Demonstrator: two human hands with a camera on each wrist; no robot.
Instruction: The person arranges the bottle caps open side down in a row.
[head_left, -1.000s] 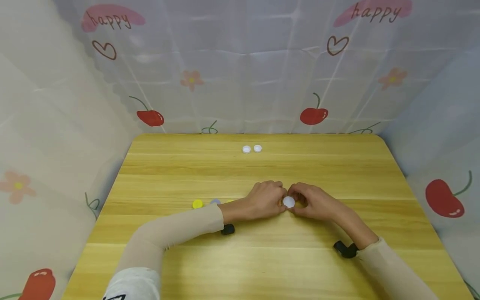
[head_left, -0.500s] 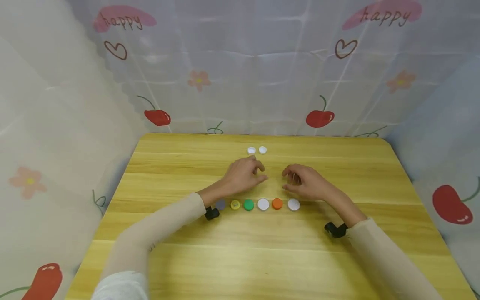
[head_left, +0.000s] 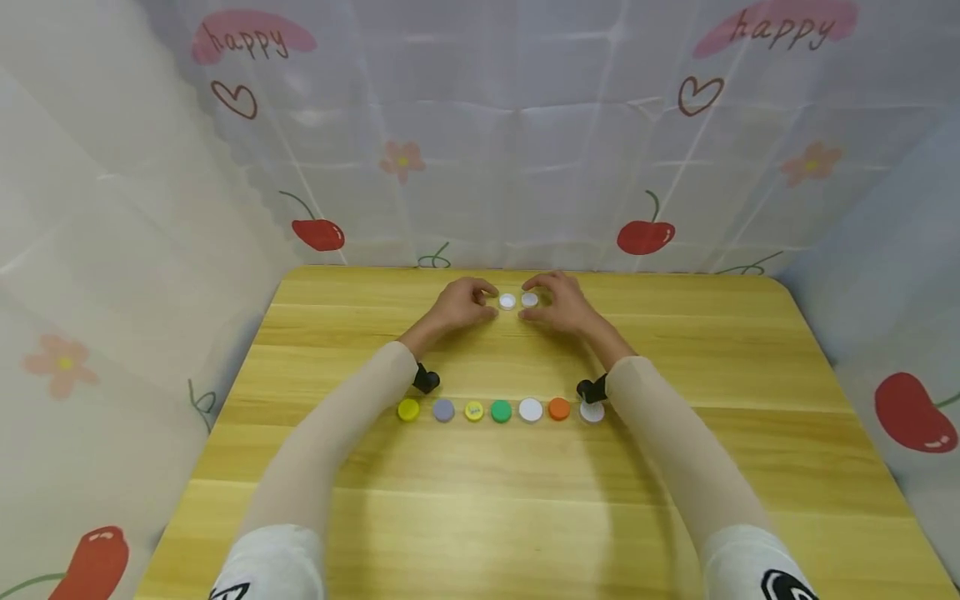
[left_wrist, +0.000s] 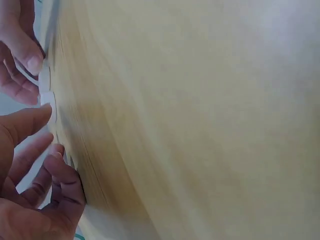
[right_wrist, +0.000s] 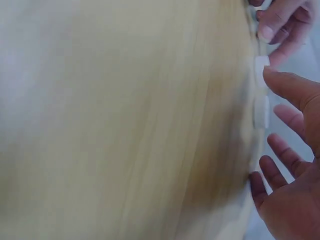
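Two white bottle caps lie side by side near the table's back edge, a left one [head_left: 507,302] and a right one [head_left: 529,300]. My left hand [head_left: 463,303] is just left of the left cap, thumb and forefinger parted and pointing at it. From the other side my right hand [head_left: 561,305] reaches in, its thumb and forefinger parted on either side of the right cap. In the right wrist view, the fingers [right_wrist: 280,147] are spread beside the cap's edge, holding nothing. Both caps also show in the left wrist view, partly hidden by fingertips.
Across the mid-table runs a row of caps: yellow [head_left: 408,410], lavender [head_left: 443,411], printed yellow [head_left: 474,412], green [head_left: 501,411], white [head_left: 531,410], orange [head_left: 558,409] and another white [head_left: 592,412], partly covered by the right wrist's black camera [head_left: 592,389]. A patterned curtain [head_left: 480,167] stands behind the table.
Both hands let go of the white cap at the row's right end, leaving it there. They then moved away to the back, up to the two white caps.
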